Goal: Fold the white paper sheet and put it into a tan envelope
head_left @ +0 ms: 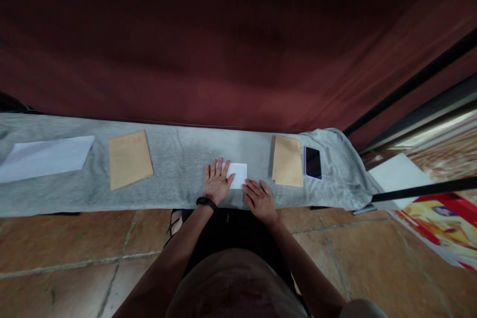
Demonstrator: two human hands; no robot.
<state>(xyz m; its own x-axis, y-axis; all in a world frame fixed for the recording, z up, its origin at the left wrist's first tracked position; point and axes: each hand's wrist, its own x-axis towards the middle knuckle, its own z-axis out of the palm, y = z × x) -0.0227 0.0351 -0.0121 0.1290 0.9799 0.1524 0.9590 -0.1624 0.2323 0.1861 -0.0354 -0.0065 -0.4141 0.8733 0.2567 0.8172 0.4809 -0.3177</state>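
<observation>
The small white paper lies flat on the grey cloth-covered surface, before the person. The left hand rests flat over its left part, fingers spread, gripping nothing. The right hand, fingers loosely apart and holding nothing, reaches its lower right corner. Farther right lie brown envelopes and a phone; left, another envelope and white sheets.

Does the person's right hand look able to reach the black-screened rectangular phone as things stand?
Probably yes: the flat brown paper stack lies between the right hand and the phone, but it looks low enough to pass over, and nothing covers the phone.
</observation>
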